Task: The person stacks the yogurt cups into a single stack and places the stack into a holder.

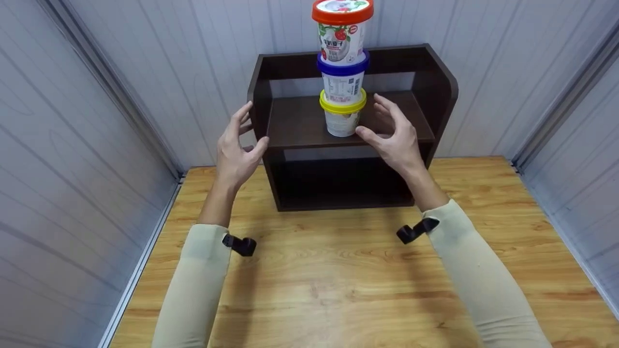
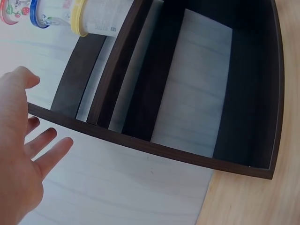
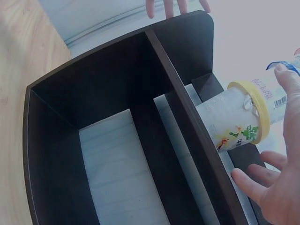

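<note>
Three white tubs are stacked on the upper board of a dark brown shelf. The bottom tub has a yellow lid, the middle tub a blue lid, and the top tub a red-orange lid with strawberries on its label. Just right of the bottom tub is my right hand, thumb tip beside its wall and fingers spread. My left hand is by the shelf's left side panel, fingers apart and holding nothing. From the left wrist, the bottom tub appears beyond that panel.
The shelf's lower compartment is below the tubs. Wood-grain flooring extends in front of it. Pale panelled walls stand behind and on both sides. Each sleeve has a small black camera at the wrist.
</note>
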Tool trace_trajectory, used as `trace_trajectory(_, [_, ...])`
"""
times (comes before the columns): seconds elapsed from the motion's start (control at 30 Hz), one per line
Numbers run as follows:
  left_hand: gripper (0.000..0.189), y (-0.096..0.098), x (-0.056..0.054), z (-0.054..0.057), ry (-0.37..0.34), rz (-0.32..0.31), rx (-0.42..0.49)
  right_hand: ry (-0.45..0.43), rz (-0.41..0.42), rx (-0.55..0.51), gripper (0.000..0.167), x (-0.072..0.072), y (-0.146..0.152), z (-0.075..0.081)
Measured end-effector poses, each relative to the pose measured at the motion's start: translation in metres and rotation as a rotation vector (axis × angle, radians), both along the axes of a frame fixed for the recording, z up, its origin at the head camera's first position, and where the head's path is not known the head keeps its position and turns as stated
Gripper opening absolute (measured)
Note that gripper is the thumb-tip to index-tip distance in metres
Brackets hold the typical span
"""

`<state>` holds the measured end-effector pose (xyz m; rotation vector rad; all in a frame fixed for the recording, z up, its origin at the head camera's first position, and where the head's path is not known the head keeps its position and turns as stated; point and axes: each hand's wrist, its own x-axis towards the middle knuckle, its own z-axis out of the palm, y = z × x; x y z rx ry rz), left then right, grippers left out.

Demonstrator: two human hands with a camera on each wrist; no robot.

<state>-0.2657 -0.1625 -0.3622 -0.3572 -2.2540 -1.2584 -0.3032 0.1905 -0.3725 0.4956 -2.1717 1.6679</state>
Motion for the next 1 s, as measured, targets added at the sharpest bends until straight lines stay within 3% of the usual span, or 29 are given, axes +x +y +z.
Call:
trace_trajectory(0.23, [0.076, -0.006, 0.014, -0.01, -0.053, -0.032, 0.027, 0.033, 0.032, 0.02, 0.079, 0.013, 0.006, -0.009])
trace_trajectory(0.43, [0.081, -0.01, 0.024, -0.024, -0.054, -0.05, 0.057, 0.053, 0.061, 0.035, 0.079, 0.024, 0.013, -0.021])
trace_trajectory(0.77, [0.085, -0.018, 0.051, -0.047, -0.15, -0.078, 0.001, 0.016, 0.093, 0.04, 0.078, 0.041, 0.035, -0.045])
trace_trajectory(1.0, [0.085, -0.027, 0.064, -0.064, -0.19, -0.083, -0.014, 0.0, 0.124, 0.036, 0.077, 0.051, 0.047, -0.059])
